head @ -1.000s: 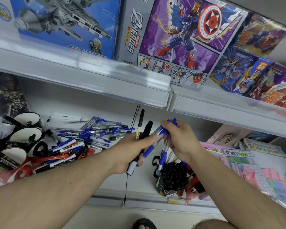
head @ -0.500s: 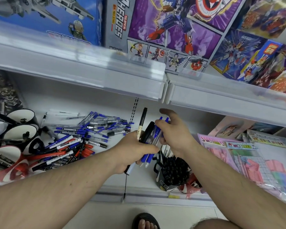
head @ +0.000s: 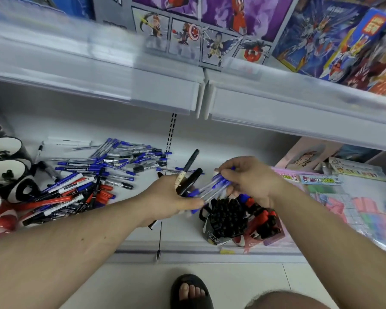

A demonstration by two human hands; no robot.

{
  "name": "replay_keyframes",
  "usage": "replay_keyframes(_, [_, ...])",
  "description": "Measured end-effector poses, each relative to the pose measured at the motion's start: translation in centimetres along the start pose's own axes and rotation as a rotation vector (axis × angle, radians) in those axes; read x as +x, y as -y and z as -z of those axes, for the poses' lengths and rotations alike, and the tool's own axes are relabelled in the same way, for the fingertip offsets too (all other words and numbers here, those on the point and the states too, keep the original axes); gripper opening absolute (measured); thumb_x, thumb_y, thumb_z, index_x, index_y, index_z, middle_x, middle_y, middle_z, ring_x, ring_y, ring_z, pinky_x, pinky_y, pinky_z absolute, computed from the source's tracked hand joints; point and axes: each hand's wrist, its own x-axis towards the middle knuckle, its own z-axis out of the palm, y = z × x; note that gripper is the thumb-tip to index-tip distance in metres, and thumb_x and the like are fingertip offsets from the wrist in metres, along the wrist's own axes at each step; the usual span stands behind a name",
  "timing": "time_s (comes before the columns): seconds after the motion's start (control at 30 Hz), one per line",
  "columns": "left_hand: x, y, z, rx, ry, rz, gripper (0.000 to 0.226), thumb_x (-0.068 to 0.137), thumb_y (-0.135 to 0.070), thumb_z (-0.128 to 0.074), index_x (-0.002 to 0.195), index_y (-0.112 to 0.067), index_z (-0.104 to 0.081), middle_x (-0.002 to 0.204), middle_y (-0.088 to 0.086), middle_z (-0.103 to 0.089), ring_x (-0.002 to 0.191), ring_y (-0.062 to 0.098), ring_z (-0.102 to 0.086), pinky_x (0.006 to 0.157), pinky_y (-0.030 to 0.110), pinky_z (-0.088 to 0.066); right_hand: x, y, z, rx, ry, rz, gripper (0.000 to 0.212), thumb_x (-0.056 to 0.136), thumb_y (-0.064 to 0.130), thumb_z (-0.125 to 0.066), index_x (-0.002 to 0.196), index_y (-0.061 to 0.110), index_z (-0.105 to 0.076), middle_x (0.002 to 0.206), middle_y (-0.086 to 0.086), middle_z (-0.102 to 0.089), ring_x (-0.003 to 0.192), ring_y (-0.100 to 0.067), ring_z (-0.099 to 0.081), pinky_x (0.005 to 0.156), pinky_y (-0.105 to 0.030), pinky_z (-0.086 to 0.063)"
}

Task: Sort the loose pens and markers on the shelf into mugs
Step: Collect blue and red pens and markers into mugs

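Note:
My left hand is closed around two black markers that stick up and away from it, plus the lower ends of some blue pens. My right hand pinches the upper ends of those blue-capped clear pens, which span between both hands. Right below them stands a mug packed with black-capped pens, and a red mug leans beside it. A loose pile of blue, black and red pens and markers lies on the white shelf to the left.
Black-and-white mugs and a red mug crowd the shelf's left end. Pink stationery packs fill the right side. An upper shelf edge with toy boxes overhangs. A sandalled foot is on the floor below.
The camera tilted down. Both hands dropped lower toward the black-pen mug, and the blue pens tipped from nearly upright to lying slantwise between the two hands.

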Motion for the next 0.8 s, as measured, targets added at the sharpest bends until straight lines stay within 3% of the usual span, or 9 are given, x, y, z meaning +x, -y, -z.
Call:
replay_keyframes(0.07, [0.6,0.7,0.1,-0.093,-0.052,0.057,0.017,0.084,-0.023,-0.076,0.093,-0.016,-0.063,0.072,0.003,-0.066,0.046,0.008,-0.043,0.043,0.020,-0.034,0.9,-0.4,2.6,-0.052,-0.240,0.067,0.011,0.097,0.005,-0.056,0.091,0.005,-0.066,0.072,-0.018,-0.065,0.052,-0.021,-0.061,0.053,-0.031,-0.052])
replay_keyframes(0.1, [0.9,0.9,0.2,-0.115,-0.084,0.073,0.017,0.086,-0.024,-0.073,0.095,-0.013,-0.063,0.080,0.011,-0.068,0.046,0.009,-0.042,0.043,0.022,-0.034,1.5,-0.6,4.0,-0.159,-0.362,0.109,0.012,0.096,0.006,-0.055,0.092,0.007,-0.066,0.076,-0.015,-0.066,0.058,-0.021,-0.066,0.059,-0.031,-0.055])
replay_keyframes(0.17, [1.3,1.1,-0.1,-0.140,-0.122,0.079,0.013,0.090,-0.024,-0.069,0.092,-0.012,-0.064,0.086,0.015,-0.070,0.047,0.011,-0.043,0.044,0.024,-0.036,3.0,-1.6,6.6,-0.471,-0.509,0.161,0.016,0.096,0.010,-0.054,0.104,0.007,-0.068,0.100,-0.016,-0.069,0.090,-0.033,-0.068,0.081,-0.036,-0.053])
replay_keyframes(0.23, [1.7,0.9,-0.5,-0.171,-0.123,0.084,0.011,0.090,-0.024,-0.069,0.089,-0.014,-0.065,0.078,0.011,-0.069,0.047,0.012,-0.044,0.045,0.025,-0.037,4.7,-3.0,8.1,-0.665,-0.550,0.144,0.024,0.098,0.010,-0.051,0.116,0.002,-0.065,0.118,-0.021,-0.066,0.106,-0.038,-0.061,0.088,-0.036,-0.045])
replay_keyframes(0.47, [2.7,0.8,-0.7,-0.205,-0.150,0.095,0.009,0.090,-0.022,-0.069,0.089,-0.014,-0.066,0.066,0.002,-0.061,0.049,0.014,-0.044,0.046,0.024,-0.037,11.5,-7.1,7.8,-0.736,-0.511,0.025,0.028,0.099,0.009,-0.047,0.124,0.001,-0.056,0.116,-0.024,-0.063,0.106,-0.041,-0.060,0.083,-0.038,-0.047])
replay_keyframes(0.7, [2.6,2.0,0.4,-0.184,-0.175,0.142,0.009,0.089,-0.023,-0.070,0.087,-0.015,-0.065,0.056,-0.005,-0.054,0.047,0.013,-0.043,0.043,0.023,-0.038,16.0,-10.0,3.4,-0.743,-0.292,-0.129,0.025,0.083,0.009,-0.046,0.107,0.012,-0.054,0.104,-0.012,-0.063,0.088,-0.031,-0.059,0.075,-0.035,-0.050])
replay_keyframes(0.8, [2.5,2.8,0.7,-0.161,-0.183,0.167,0.012,0.089,-0.025,-0.070,0.082,-0.018,-0.063,0.051,-0.010,-0.053,0.045,0.012,-0.043,0.042,0.021,-0.037,17.0,-10.3,2.2,-0.747,-0.198,-0.225,0.028,0.096,0.021,-0.039,0.118,0.007,-0.049,0.123,-0.018,-0.059,0.107,-0.034,-0.056,0.089,-0.039,-0.043])
